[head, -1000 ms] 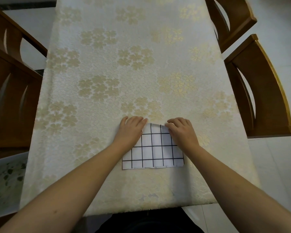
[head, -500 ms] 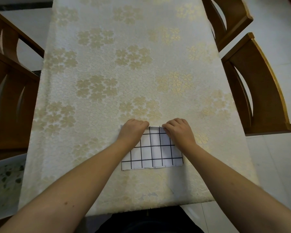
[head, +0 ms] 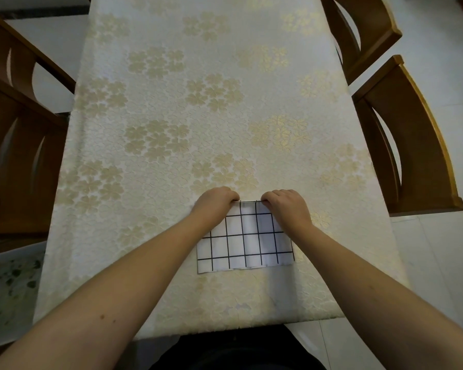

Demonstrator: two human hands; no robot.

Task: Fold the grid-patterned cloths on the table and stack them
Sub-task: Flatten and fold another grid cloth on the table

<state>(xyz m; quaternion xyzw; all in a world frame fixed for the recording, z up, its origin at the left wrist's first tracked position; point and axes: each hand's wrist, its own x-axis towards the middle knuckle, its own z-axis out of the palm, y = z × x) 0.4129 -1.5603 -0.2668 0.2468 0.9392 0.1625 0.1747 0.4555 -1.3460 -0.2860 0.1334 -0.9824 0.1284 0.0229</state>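
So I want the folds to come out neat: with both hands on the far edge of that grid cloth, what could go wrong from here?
1. The left hand and right hand pinch the far edge of the grid cloth close together, so the outer corners may sag and fold unevenly.
2. The tablecloth looks textured; the cloth's near edge may drag and skew.
3. The cloth lies near the table's front edge, so pulling it nearer could slide it off.

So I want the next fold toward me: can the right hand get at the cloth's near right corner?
Probably yes. The right hand pinches the cloth's far edge, and nothing covers the near right corner, just beside that forearm.
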